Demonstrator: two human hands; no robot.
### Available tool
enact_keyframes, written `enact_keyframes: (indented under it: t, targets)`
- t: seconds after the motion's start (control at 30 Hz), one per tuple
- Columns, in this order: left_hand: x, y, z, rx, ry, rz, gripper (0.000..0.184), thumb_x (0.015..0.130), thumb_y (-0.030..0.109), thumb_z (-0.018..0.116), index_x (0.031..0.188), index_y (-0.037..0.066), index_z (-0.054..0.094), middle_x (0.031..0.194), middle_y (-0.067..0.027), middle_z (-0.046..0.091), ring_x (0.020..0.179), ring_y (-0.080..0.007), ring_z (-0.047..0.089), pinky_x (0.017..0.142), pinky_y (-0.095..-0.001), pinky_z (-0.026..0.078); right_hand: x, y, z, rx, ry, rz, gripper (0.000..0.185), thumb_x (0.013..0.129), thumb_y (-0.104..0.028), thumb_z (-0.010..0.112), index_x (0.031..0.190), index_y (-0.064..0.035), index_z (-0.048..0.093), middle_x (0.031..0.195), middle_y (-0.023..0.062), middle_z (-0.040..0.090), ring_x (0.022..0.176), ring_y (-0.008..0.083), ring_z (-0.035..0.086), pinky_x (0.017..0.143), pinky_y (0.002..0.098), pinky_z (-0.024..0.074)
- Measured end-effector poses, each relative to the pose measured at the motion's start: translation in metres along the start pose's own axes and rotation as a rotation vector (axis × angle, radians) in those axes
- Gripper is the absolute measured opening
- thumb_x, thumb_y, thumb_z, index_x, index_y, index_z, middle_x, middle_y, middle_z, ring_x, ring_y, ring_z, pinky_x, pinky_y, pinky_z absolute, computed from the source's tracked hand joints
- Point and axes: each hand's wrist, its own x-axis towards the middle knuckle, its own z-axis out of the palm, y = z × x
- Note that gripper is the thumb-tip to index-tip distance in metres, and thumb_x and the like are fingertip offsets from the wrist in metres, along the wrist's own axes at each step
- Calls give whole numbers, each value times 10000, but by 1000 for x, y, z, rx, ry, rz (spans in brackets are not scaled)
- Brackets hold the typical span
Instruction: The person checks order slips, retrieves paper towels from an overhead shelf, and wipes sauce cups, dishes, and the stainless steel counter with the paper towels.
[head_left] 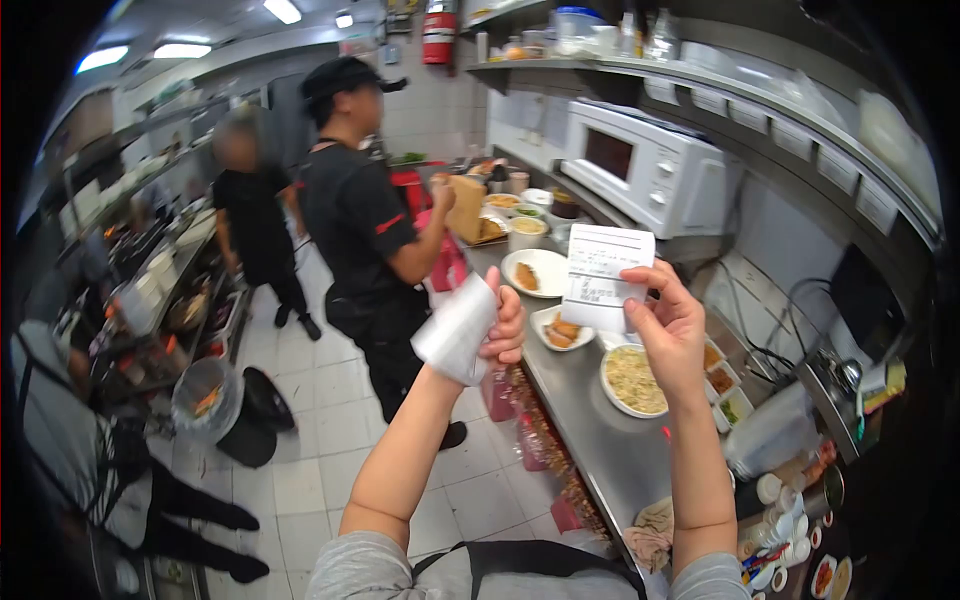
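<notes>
While upright, receipt [597, 270] between right fingers [664, 284].

receipt [598, 278]: white, black print | microwave [650, 165]: white | fire extinguisher [439, 36]: red

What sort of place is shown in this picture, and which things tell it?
Most likely a restaurant kitchen: the right hand holds a printed slip, perhaps an order ticket; dishes of food stand on the metal counter; and a white microwave is close by.
</notes>
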Motion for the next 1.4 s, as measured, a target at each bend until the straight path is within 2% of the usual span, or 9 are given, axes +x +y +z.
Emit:
enact_keyframes:
  t: [0.1,0.17,0.3,0.57,0.93,1.17,1.2,1.33,1.4]
  targets:
    - [-53,17,-19,-522,-96,-90,357,942,395,408,760,88,410,619,12,288,486,-90,299,475,-232,306,10,9,54,117,-50,104,400,829,33,592,1219,14,509,986,55,609,858,116,580,710,232,476]
    - [-90,36,-16,-572,-96,-102,281,918,330,449,782,88,406,658,-2,298,531,-100,305,469,-231,291,16,17,98,138,-108,164,401,853,48,535,1249,39,472,1040,85,567,1039,176,514,869,280,422]
    - [-169,83,-14,-558,12,-31,239,913,288,444,799,85,395,669,-9,301,538,-102,314,455,-212,283,21,18,220,561,-108,216,421,842,88,497,1258,53,439,956,93,569,892,175,563,723,257,478]
    - [-308,163,-17,-480,245,-18,406,918,466,405,785,83,395,666,-25,304,509,-99,302,391,-211,215,23,35,421,616,-313,215,457,832,50,540,1275,24,430,939,81,576,862,162,571,703,254,484]
    - [-412,215,-67,-487,305,116,369,912,436,420,970,74,468,765,-26,341,574,-97,337,450,-212,251,41,90,558,591,-533,230,515,818,-2,601,1299,-16,417,914,65,585,822,144,581,677,250,492]
    - [-414,272,-102,305,952,573,606,949,532,233,1215,50,487,1199,-131,528,1082,-215,531,914,-328,412,75,154,605,562,-628,207,554,809,-35,639,1314,-42,409,899,54,590,797,133,587,660,247,497]
    - [-425,285,-112,270,756,560,529,977,439,305,1241,8,461,1245,-130,515,1148,-194,504,984,-337,378,83,163,611,557,-640,200,560,808,-40,644,1316,-46,408,897,53,591,793,131,588,657,247,498]
    - [-423,310,-153,847,1114,486,501,886,57,557,1337,-22,354,1278,-118,480,1173,-175,461,1017,-329,335,113,199,633,532,-685,178,584,803,-59,666,1324,-60,403,888,47,594,779,125,592,648,246,501]
    - [-433,326,-177,1133,1270,663,538,874,23,533,1361,-23,309,1339,-129,416,1214,-189,418,1037,-322,300,129,216,640,506,-706,170,596,800,-68,677,1329,-68,401,883,44,596,772,122,593,643,245,502]
